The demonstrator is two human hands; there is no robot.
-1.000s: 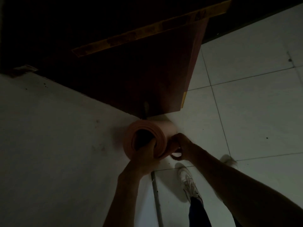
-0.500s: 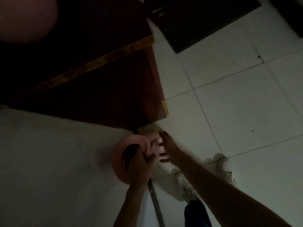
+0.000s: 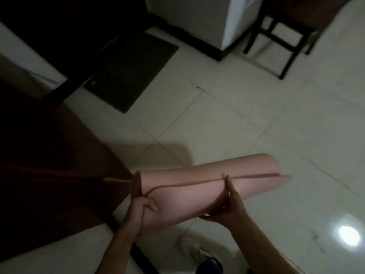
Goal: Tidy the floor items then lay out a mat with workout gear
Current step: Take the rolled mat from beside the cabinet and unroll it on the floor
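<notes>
Midair, pink rolled mat (image 3: pixel 207 184), loose edge lengthwise; left hand (image 3: pixel 141 202) and right hand (image 3: pixel 227 204) both gripping it.

One head-worn view looks steeply down, close over the tiled floor (image 3: pixel 256 119).

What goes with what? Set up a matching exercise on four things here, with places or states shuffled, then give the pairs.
1. rolled mat
2. dark doormat
3. stool
4. left hand

A. on the tiles beside the dark wooden furniture
B. top right, by the white block
C. gripping the near end of the roll
D. held off the floor in both hands

Pairs: 1-D, 2-A, 3-B, 4-C
</notes>
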